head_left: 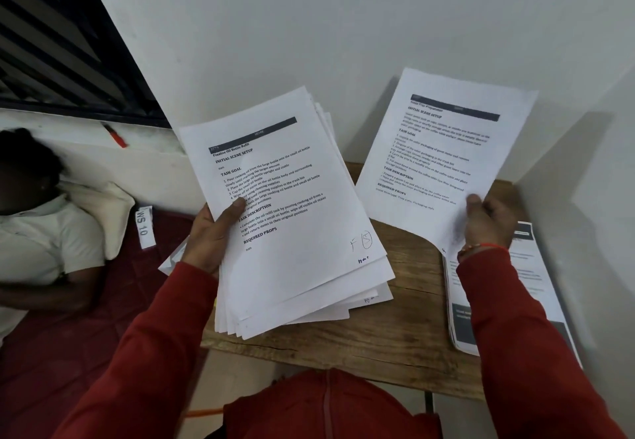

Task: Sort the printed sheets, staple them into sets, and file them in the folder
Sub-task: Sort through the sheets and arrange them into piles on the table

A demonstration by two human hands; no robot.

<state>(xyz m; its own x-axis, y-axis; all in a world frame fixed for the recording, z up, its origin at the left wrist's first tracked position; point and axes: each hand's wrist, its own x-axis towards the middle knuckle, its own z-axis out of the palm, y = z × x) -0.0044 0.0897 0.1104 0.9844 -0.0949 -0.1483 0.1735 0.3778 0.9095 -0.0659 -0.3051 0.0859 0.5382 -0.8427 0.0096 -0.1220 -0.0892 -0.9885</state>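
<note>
Desk point(395, 346): a small wooden top set against the wall, over which both hands work.
Unsorted stack point(292, 218): a thick, fanned bundle of printed sheets is gripped by the left hand point(213, 232), thumb pressed on the top page; most of the sorting is judged still outstanding.
Sorted pile point(536, 287): a few sheets lie at the desk's right edge, partly hidden by the right sleeve.
Single sheet point(443, 153): one page is pinched at its lower corner by the right hand point(484, 222), held apart from the stack above the desk.
Remaining steps: no stapler and no folder are seen; stapling and filing are judged not yet begun.
</note>
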